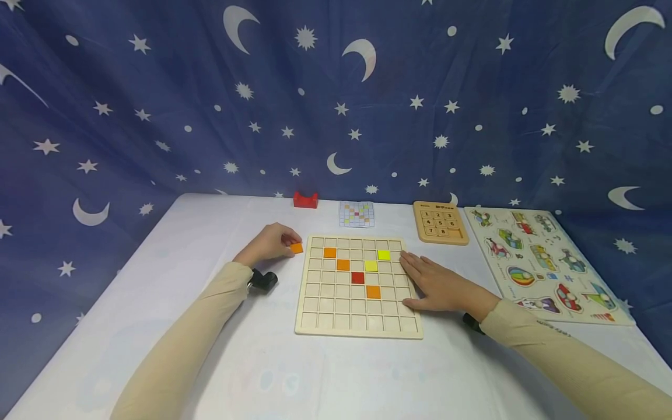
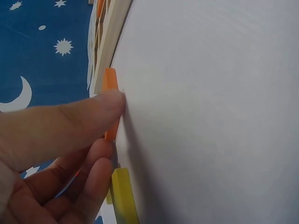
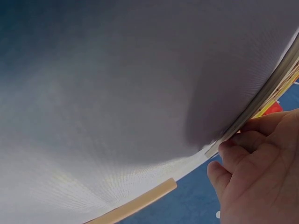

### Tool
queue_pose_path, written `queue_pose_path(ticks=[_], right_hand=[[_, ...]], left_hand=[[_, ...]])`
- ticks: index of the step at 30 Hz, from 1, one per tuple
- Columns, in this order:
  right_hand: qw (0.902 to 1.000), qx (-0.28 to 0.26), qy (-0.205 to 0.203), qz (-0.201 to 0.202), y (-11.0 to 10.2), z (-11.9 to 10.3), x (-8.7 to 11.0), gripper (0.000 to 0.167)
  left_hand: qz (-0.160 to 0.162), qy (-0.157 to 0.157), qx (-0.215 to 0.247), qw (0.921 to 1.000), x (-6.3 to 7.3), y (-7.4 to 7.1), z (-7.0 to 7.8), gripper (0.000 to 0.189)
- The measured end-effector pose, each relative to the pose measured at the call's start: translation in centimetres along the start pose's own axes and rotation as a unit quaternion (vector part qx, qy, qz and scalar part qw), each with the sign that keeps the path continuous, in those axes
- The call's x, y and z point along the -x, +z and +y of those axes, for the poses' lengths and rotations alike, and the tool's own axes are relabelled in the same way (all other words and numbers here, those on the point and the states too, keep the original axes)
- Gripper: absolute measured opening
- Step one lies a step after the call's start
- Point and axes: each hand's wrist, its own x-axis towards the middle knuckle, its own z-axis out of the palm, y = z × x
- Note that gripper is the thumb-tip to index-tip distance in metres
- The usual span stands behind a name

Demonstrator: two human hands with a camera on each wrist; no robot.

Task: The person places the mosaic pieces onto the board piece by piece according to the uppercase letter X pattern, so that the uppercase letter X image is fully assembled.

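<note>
My left hand point(image 1: 271, 242) pinches an orange square tile point(image 1: 296, 248) between thumb and fingers, just left of the wooden grid board point(image 1: 321, 321). In the left wrist view the tile point(image 2: 111, 79) is edge-on near the board's side. A yellow tile point(image 2: 124, 196) lies by the curled fingers and is hidden from the head view. Set in the board are several tiles: orange ones point(image 1: 373, 292), yellow ones point(image 1: 384, 255) and a red one point(image 1: 357, 278). With fingers extended, my right hand point(image 1: 441, 286) rests against the board's right edge.
Behind the board lie a printed pattern card point(image 1: 357, 223) and a red notched block point(image 1: 305, 200). A wooden number puzzle point(image 1: 463, 239) is at the back right, beside a large picture puzzle board point(image 1: 504, 262). A starry blue curtain point(image 1: 325, 76) hangs behind the white table point(image 1: 336, 385).
</note>
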Motion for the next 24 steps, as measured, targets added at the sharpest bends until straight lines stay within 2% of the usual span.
queue_pose_path(ticks=[3,11,24], right_hand=[[1.0000,-0.005,0.002,-0.003,-0.1,0.0,0.0,0.093],[0.9999,-0.008,0.007,-0.008,-0.2,-0.1,-0.1,0.092],[1.0000,-0.001,0.005,-0.004,-0.2,-0.2,0.0,0.092]], left_hand=[[-0.004,-0.001,-0.004,1.0000,0.3,-0.2,-0.1,0.034],[-0.010,0.024,-0.013,0.9996,0.8,-1.0,-1.1,0.034],[-0.023,0.013,-0.019,0.9995,0.9,-1.2,-1.4,0.034]])
